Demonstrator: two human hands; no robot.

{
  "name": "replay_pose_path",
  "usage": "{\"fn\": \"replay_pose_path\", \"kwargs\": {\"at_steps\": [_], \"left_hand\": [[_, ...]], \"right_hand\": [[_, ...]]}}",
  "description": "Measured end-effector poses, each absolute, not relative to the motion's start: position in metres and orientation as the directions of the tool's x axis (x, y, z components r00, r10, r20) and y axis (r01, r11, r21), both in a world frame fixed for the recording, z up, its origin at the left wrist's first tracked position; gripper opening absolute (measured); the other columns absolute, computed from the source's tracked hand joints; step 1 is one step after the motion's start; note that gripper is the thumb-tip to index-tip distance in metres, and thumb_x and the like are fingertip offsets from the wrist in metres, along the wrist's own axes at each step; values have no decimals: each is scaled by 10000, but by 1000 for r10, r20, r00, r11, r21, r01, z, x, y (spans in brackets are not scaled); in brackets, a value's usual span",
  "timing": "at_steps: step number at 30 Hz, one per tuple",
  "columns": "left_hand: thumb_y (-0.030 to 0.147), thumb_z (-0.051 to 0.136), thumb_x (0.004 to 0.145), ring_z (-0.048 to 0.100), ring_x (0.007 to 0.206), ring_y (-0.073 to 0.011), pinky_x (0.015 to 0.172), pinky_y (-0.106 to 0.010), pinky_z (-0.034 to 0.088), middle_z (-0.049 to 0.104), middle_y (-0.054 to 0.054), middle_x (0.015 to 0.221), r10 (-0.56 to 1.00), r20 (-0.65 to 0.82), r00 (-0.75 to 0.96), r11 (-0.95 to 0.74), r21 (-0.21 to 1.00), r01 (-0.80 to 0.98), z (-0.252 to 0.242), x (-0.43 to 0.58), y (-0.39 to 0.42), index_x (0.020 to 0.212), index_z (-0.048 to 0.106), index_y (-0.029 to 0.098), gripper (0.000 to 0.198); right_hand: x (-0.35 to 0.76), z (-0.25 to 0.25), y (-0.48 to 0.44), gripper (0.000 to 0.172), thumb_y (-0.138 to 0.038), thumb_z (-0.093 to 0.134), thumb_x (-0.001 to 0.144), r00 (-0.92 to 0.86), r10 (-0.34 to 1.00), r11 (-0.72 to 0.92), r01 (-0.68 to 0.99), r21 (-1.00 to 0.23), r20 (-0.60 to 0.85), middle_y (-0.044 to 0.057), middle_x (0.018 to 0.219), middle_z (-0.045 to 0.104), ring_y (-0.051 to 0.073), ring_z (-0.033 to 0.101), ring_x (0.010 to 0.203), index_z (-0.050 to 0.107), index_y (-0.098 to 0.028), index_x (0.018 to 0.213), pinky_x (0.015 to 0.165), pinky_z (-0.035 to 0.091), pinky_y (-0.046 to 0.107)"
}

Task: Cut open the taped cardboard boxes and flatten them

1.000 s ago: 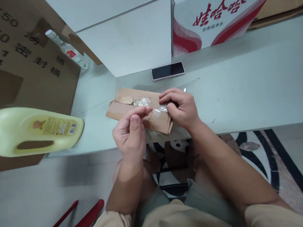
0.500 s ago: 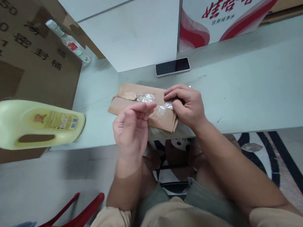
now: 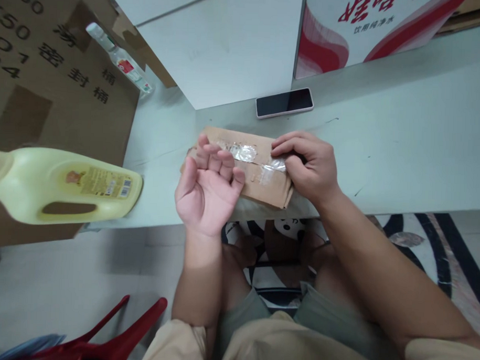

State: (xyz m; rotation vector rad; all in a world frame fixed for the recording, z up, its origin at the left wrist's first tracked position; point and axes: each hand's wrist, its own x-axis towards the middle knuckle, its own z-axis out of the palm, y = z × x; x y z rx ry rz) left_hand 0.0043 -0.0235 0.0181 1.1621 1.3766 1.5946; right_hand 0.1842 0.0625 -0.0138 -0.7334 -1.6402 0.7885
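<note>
A small brown cardboard box [image 3: 259, 191] lies at the table's near edge, with crumpled clear tape [image 3: 246, 152] along its top. My left hand [image 3: 210, 194] is raised over the box's left end, palm up, fingers apart and slightly curled, holding nothing. It hides much of that end. At the right end, my right hand [image 3: 313, 164] has thumb and fingers closed on a piece of the clear tape. Its fingertips rest at the box top, and the thumb partly covers the tape.
A phone [image 3: 284, 103] lies behind the box, before a white cabinet panel [image 3: 228, 59]. On the left are a yellow jug [image 3: 85, 195], a clear bottle [image 3: 128, 66] and a large carton [image 3: 69, 111]. A red-and-white box [image 3: 327, 52] stands at the back right.
My left hand has turned from edge-on to palm up, and its fingers have spread. My right hand stays at the box's right end. The whole view has shifted slightly.
</note>
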Motion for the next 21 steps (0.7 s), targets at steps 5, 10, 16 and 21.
{"fn": "replay_pose_path", "kwargs": {"at_steps": [5,10,16,21], "left_hand": [[667,440,960,665,1162,-223,840,-373,605,714,-25,1112,921,202,-334,-195,979,52,22,11,-28,1155,683,416,400],[675,559,903,690,997,-196,823,-354,611,695,-20,914,907,171,-386,-193,981,-20,24,18,-31,1000,731,360,372],[703,741,732,603,746,-143,731,-305,586,557,5,728,899,158,-409,-210,974,-84,24,21,-31,807,694,293,420],[635,725,803,553,704,-122,702,-272,545,473,22,676,924,166,-345,-231,960,-156,27,26,-31,733,593,255,408]], "right_hand": [[185,-14,63,279,-70,506,718,-197,810,574,70,-816,553,25,879,755,206,709,855,737,-226,716,830,590,384],[185,-14,63,281,-66,500,721,-202,806,577,59,-815,556,33,870,752,205,708,855,736,-218,715,834,586,381],[185,-13,63,273,-73,506,728,-196,806,579,65,-813,558,26,862,753,200,708,846,735,-220,710,825,584,374],[184,-14,63,269,-83,502,728,-192,806,579,55,-813,560,25,866,758,194,709,842,733,-220,710,817,583,368]]}}
